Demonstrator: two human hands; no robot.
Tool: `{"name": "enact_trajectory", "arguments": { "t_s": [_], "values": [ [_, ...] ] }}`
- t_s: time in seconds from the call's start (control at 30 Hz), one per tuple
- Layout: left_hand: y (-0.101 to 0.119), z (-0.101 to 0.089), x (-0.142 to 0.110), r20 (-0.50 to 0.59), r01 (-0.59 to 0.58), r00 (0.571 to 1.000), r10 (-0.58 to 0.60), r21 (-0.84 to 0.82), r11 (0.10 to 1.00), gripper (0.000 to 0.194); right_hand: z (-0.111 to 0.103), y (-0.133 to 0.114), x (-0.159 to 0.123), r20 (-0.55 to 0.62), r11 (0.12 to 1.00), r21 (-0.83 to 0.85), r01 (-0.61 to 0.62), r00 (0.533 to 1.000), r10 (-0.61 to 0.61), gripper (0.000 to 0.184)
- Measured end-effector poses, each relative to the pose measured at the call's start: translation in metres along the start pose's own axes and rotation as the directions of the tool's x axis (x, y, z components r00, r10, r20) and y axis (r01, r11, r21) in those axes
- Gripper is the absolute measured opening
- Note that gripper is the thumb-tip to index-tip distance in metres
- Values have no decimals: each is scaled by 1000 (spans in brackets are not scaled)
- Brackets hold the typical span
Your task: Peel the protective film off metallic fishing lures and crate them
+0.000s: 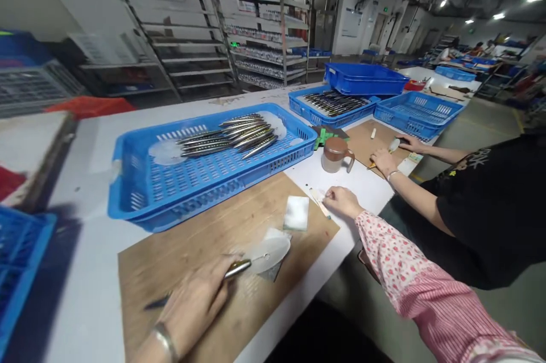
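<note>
My left hand is closed round a slim, shiny fishing lure above the brown board. From its front end a wire loop and a clear, rounded lip point to the right, over a small grey piece of sheet. The lure's dark tail shows on the other side of the hand. My right hand rests at the board's right edge with its fingertips pinched together. Thin pale sticks lie beside those fingertips; whatever is in the pinch is hidden. Between the hands lies a white square pad.
Behind the brown board, a blue basket holds several finished-looking lures. A brown-lidded cup stands right of it. At the right, a co-worker's hands work over another board. More blue baskets stand behind.
</note>
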State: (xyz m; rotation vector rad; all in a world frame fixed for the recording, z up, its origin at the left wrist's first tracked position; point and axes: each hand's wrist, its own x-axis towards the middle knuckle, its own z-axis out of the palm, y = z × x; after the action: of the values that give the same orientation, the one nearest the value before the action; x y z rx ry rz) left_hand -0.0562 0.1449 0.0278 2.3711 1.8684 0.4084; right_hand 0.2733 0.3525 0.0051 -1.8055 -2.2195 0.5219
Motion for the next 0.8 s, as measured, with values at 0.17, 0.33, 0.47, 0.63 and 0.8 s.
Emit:
{"name": "enact_trajectory", "arguments": {
  "t_s": [0.17,0.33,0.47,0.63,0.8],
  "values": [
    [8,7,43,134,-18,991,8,71,997,36,18,2,-1,74,998,-47,30,997,-27,17],
    [3,31,56,181,26,982,-46,110,994,31,20,0,-1,71,998,25,54,996,-56,4],
    [2,44,58,175,81,979,-102,122,989,31,14,-16,-15,-4,851,514,108,992,-124,17],
    [3,53,64,141,137,978,-153,118,984,28,29,-70,-49,122,291,956,-33,948,-295,40],
    [4,65,63,63,238,969,-238,17,971,26,61,-109,-72,182,236,967,-101,918,-352,30]
  ]
}}
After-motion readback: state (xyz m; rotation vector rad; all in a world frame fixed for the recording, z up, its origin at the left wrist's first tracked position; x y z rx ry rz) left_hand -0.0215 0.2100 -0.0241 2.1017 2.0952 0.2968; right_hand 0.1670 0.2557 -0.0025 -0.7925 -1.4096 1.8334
